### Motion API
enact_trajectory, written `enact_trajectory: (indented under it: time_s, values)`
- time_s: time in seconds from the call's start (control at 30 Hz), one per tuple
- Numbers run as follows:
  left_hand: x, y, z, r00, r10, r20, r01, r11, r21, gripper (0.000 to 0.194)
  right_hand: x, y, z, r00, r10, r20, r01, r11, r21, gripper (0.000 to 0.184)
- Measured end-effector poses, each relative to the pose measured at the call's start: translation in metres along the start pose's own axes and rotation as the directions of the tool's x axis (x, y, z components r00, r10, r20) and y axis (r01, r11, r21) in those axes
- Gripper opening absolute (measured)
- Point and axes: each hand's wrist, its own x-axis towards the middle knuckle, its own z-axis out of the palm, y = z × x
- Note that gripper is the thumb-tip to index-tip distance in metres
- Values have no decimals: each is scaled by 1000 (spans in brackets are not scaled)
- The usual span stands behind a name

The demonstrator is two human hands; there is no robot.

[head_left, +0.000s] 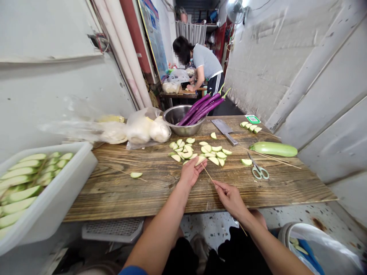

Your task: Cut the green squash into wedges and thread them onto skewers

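My left hand (190, 172) reaches over the wooden table (160, 191) and pinches a pale green vegetable slice (200, 160) at the near edge of a heap of several such slices (200, 149). My right hand (229, 197) is closed round a thin bamboo skewer (207, 172), whose tip points up-left at that slice. The skewer's other end sticks out behind my right wrist.
A white tub (54, 191) of skewered slices sits at left. On the table lie a steel bowl (174, 114) with purple eggplants (204, 107), a cleaver (225, 131), scissors (259, 171), a whole green squash (273, 149), loose skewers and plastic bags (143, 128). Another person (205, 67) works at the back.
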Motion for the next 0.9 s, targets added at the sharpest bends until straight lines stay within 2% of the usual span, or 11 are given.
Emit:
enact_trajectory:
  time_s: [0.67,0.9]
  values:
    - [-6,-1,5,1000,8,11,-9,997,80,3,5,0,3,1000,4,-14,-4,1000,-13,32]
    - [-4,-2,3,1000,-3,8,2,996,86,3,11,-5,3,999,34,1,-34,998,61,32]
